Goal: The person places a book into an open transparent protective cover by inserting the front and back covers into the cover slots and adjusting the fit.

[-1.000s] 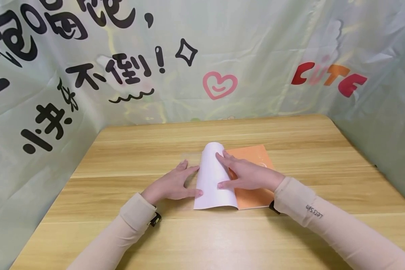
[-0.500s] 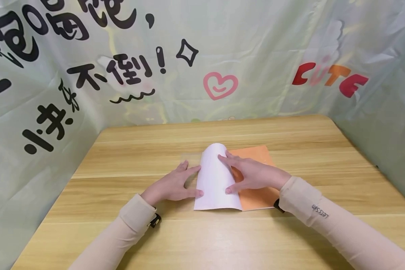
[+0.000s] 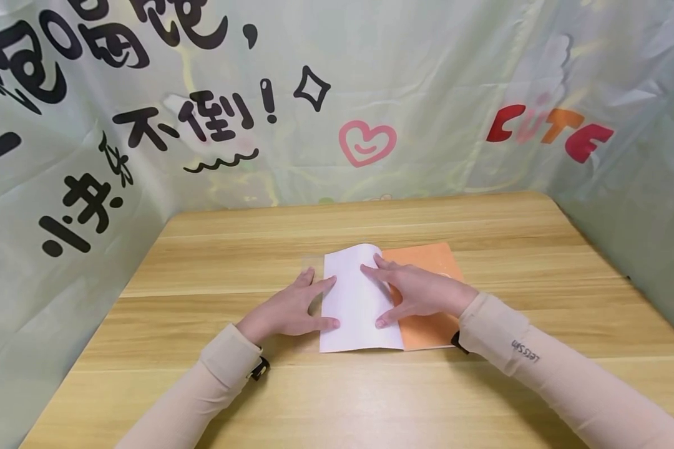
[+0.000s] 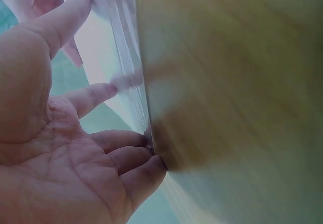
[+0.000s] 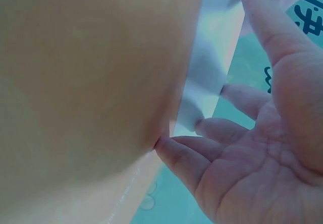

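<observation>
On the wooden table lies an orange booklet [image 3: 427,330] with its white leaf [image 3: 354,299] turned over to the left. A slight bow runs along the leaf near the fold. The left hand [image 3: 294,305] spreads its fingers at the leaf's left edge, thumb and index fingertips on the white paper. A clear plastic strip [image 4: 126,37] runs along that edge in the left wrist view, beside the left fingertips [image 4: 156,168]. With fingers spread, the right hand [image 3: 421,290] rests across the fold, thumb and fingertips touching the white leaf; its palm covers part of the orange side.
The wooden table [image 3: 247,243] extends around the booklet on all sides. Behind it hangs a pale printed cloth [image 3: 427,75] with black characters and a pink heart, and more cloth encloses the left and right sides. Each wrist wears a dark band.
The white leaf was curled up in a rounded arch and now lies flatter, its left edge further left. The right hand has shifted slightly right overall; the left hand has barely moved.
</observation>
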`<move>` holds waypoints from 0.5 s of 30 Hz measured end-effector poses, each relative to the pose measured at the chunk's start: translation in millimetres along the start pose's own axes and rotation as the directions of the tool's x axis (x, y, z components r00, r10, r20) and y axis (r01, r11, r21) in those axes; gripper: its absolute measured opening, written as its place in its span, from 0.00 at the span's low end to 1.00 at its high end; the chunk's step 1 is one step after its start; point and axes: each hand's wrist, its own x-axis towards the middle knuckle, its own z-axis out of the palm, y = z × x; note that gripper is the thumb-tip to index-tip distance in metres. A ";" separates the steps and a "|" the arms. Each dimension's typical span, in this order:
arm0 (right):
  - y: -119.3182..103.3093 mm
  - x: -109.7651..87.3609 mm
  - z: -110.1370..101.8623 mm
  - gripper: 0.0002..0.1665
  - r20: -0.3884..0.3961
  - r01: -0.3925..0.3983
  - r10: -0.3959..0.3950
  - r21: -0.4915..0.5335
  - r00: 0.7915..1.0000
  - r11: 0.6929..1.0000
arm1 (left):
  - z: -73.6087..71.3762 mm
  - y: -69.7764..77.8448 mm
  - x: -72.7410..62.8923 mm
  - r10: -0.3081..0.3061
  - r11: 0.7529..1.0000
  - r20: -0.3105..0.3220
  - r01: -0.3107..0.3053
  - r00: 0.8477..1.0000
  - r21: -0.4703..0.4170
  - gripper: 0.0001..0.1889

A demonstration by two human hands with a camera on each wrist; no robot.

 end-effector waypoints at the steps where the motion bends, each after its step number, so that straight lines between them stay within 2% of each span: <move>1: -0.4 0.6 0.9 0.67 0.000 0.001 -0.001 0.001 1.000 1.000 | 0.0 -0.2 0.0 -0.001 1.000 -0.001 0.001 1.000 -0.002 0.47; 9: -9.9 6.7 4.4 0.68 -0.007 0.003 -0.003 0.008 1.000 1.000 | -0.8 -1.1 0.6 -0.009 1.000 -0.005 0.009 1.000 -0.011 0.48; 15: -17.2 13.6 7.8 0.66 0.000 0.006 -0.006 0.001 1.000 1.000 | -0.5 -2.1 1.2 0.014 1.000 -0.013 -0.014 1.000 -0.018 0.47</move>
